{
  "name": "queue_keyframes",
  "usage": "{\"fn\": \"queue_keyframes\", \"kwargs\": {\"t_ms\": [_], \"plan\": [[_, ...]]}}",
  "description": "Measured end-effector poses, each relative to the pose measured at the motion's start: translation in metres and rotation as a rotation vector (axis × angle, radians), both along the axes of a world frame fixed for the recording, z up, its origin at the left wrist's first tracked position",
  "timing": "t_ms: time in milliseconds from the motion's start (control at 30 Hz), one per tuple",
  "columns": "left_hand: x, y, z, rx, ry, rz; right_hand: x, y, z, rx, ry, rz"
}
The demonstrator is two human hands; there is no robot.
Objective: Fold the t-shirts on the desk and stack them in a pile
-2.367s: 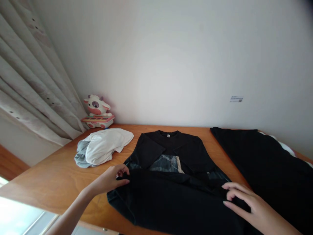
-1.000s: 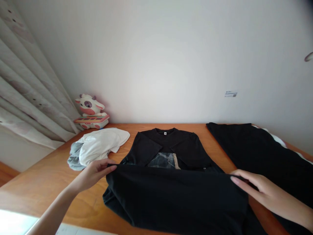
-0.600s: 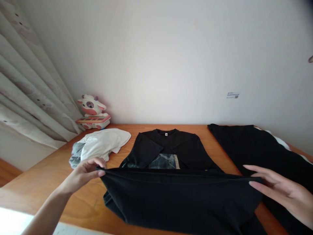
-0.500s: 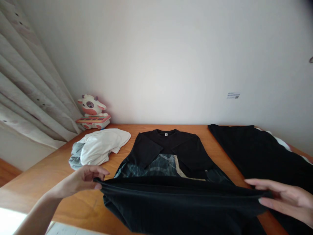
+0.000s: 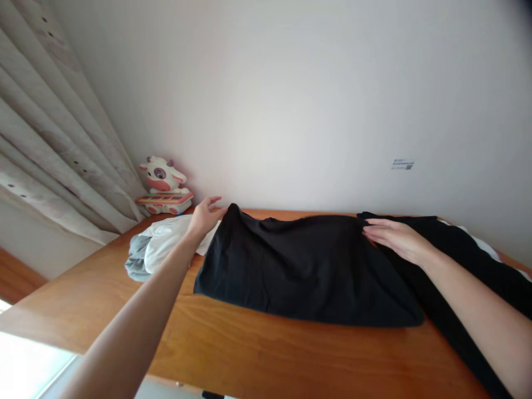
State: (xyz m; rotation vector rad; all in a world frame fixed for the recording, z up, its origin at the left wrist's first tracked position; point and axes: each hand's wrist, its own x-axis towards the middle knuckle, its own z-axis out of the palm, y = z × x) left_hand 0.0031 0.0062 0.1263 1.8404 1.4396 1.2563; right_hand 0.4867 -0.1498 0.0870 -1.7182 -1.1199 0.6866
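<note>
A black shirt (image 5: 299, 266) lies folded over on the wooden table, its hem now at the far side near the wall and a fold facing me. My left hand (image 5: 206, 216) pinches its far left corner between thumb and fingers. At the far right corner, my right hand (image 5: 390, 235) has its fingers pressed together on the cloth. The shirt's printed front and collar label are covered by the folded-over part.
White and grey clothes (image 5: 160, 244) lie bunched at the left, below a cow-shaped toy (image 5: 164, 185). Another black garment (image 5: 453, 244) with a white edge spreads along the right. The wooden table (image 5: 249, 354) meets a white wall behind.
Both hands have moved forward, away from me, carrying the shirt's lower edge over its upper part. The sleeves and print that showed before are now hidden.
</note>
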Motion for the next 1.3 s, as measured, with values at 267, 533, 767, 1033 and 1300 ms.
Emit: {"fn": "queue_keyframes", "kwargs": {"t_ms": [267,533,767,1033,1300], "plan": [[-0.011,-0.045,-0.087,-0.056,0.556,-0.162,0.004,-0.036,-0.083,-0.203,-0.326,0.073],[-0.065,-0.072,-0.119,-0.245,0.701,0.055,0.007,-0.084,-0.109,-0.219,-0.302,-0.050],[-0.056,-0.078,-0.099,-0.118,0.104,-0.022,-0.016,-0.093,-0.094,-0.016,-0.058,-0.199],[-0.048,-0.077,-0.102,-0.307,-0.009,-0.143,-0.035,-0.087,-0.081,-0.154,0.062,-0.052],[-0.092,-0.125,-0.096,-0.205,0.110,-0.103,-0.004,-0.143,-0.113,-0.159,-0.269,-0.062]]}}
